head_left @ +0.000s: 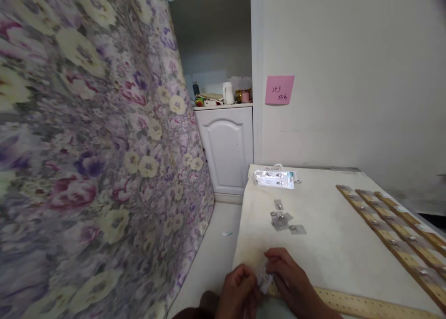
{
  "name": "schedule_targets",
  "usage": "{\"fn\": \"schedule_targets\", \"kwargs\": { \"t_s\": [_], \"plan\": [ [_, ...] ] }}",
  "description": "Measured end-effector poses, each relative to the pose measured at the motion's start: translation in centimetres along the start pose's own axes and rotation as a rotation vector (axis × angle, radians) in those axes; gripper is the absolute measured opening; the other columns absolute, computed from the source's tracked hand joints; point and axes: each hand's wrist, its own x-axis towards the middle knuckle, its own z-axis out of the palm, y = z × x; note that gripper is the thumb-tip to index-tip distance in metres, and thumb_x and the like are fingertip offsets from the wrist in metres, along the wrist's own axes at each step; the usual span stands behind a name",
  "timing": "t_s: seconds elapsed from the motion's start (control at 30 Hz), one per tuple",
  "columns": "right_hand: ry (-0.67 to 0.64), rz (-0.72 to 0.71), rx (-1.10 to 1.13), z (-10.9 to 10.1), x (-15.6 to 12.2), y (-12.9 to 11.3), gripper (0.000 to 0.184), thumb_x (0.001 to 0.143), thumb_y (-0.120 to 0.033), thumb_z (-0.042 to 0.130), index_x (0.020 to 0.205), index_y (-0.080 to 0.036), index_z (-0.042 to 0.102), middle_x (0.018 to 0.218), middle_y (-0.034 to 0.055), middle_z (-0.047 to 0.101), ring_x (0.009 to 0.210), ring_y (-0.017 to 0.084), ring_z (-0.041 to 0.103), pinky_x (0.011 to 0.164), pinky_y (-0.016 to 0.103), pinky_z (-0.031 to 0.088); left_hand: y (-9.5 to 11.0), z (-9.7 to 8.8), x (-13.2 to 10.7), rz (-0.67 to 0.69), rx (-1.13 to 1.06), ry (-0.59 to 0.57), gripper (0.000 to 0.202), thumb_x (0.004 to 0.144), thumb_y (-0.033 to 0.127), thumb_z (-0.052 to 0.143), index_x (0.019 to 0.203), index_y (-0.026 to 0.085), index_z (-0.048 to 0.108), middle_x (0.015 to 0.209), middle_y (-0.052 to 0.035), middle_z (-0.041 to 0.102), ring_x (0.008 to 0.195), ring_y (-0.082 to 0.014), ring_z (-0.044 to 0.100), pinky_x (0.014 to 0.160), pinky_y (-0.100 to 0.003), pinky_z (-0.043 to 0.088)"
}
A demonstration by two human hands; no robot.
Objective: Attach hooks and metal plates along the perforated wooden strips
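My left hand (239, 292) is at the table's near left corner, its fingers pinched at the edge of a clear adhesive hook (265, 282). From the other side my right hand (294, 282) grips the same small transparent piece with curled fingers. Its details are blurred. Beneath my right hand a light wooden strip with holes (362, 301) runs along the table's near edge. Farther in lie several loose clear hooks on square pads (280, 220), some overlapping, with a single one (278, 204) just behind them.
Three wooden strips (386, 237) bearing clear square pads lie at the right of the white table (324, 216). Clear packaging (273, 178) rests at the far left corner. A floral curtain (104, 170) hangs at left; a white cabinet (228, 151) stands behind.
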Motion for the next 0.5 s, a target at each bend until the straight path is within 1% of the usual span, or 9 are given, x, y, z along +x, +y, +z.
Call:
{"fn": "schedule_targets", "kwargs": {
  "t_s": [0.03, 0.1, 0.17, 0.27, 0.33, 0.4, 0.5],
  "plan": [
    [0.001, 0.010, 0.010, 0.1, -0.1, 0.2, 0.024, 0.088, -0.011, 0.037, 0.097, -0.024, 0.055, 0.113, 0.0068, 0.052, 0.105, 0.015, 0.054, 0.086, 0.026, 0.049, 0.0, -0.1, -0.2, -0.007, 0.023, 0.021, 0.026, 0.075, 0.040, 0.060, 0.068, 0.018, 0.048, 0.047, 0.0029, 0.060, 0.025, -0.0030, 0.039, 0.028, -0.015, 0.014],
    [0.013, 0.037, 0.041, 0.2, -0.2, 0.4, 0.027, 0.088, -0.013, 0.035, 0.105, -0.024, 0.053, 0.114, 0.0074, 0.053, 0.107, 0.017, 0.054, 0.089, 0.029, 0.047, -0.1, -0.4, -0.6, -0.017, 0.038, 0.105, 0.027, 0.075, 0.042, 0.060, 0.067, 0.019, 0.047, 0.045, 0.0042, 0.058, 0.025, -0.0023, 0.036, 0.028, -0.015, 0.012],
    [0.021, 0.109, 0.080, 0.2, -0.3, 0.6, 0.026, 0.089, -0.016, 0.035, 0.107, -0.024, 0.052, 0.106, 0.0066, 0.058, 0.099, 0.017, 0.057, 0.085, 0.029, 0.048, -0.2, -0.8, -1.1, -0.011, 0.026, 0.215, 0.030, 0.073, 0.045, 0.061, 0.066, 0.019, 0.046, 0.044, 0.0058, 0.056, 0.025, -0.0011, 0.031, 0.029, -0.015, 0.010],
    [-0.025, 0.286, 0.125, 0.4, -0.2, 0.7, 0.018, 0.090, -0.022, 0.039, 0.100, -0.022, 0.054, 0.091, 0.0041, 0.063, 0.085, 0.016, 0.060, 0.076, 0.028, 0.049, -0.2, -1.4, -1.9, 0.037, 0.048, 0.379, 0.035, 0.071, 0.050, 0.060, 0.063, 0.019, 0.046, 0.043, 0.0077, 0.051, 0.027, -0.0005, 0.027, 0.032, -0.015, 0.010],
    [-0.058, 0.362, 0.148, 0.7, 0.0, 0.7, 0.017, 0.089, -0.026, 0.041, 0.096, -0.021, 0.056, 0.088, 0.0040, 0.064, 0.082, 0.017, 0.060, 0.075, 0.028, 0.048, -0.2, -1.7, -2.3, 0.073, 0.106, 0.468, 0.036, 0.070, 0.052, 0.061, 0.061, 0.019, 0.048, 0.041, 0.0088, 0.046, 0.031, -0.0015, 0.027, 0.034, -0.016, 0.013],
    [-0.073, 0.400, 0.171, 1.1, 0.4, 0.8, 0.017, 0.088, -0.028, 0.043, 0.093, -0.020, 0.057, 0.085, 0.0040, 0.065, 0.080, 0.017, 0.061, 0.073, 0.028, 0.047, -0.3, -1.8, -2.6, 0.099, 0.180, 0.536, 0.037, 0.066, 0.054, 0.062, 0.060, 0.019, 0.050, 0.041, 0.0090, 0.044, 0.035, -0.0035, 0.030, 0.037, -0.017, 0.020],
    [-0.085, 0.428, 0.188, 1.8, 0.9, 0.8, 0.017, 0.086, -0.028, 0.045, 0.089, -0.020, 0.059, 0.083, 0.0037, 0.066, 0.077, 0.017, 0.060, 0.071, 0.027, 0.046, -0.7, -1.9, -2.8, 0.127, 0.323, 0.618, 0.041, 0.059, 0.059, 0.063, 0.057, 0.019, 0.054, 0.046, 0.0064, 0.046, 0.046, -0.0086, 0.040, 0.044, -0.020, 0.030]
  ]
}}
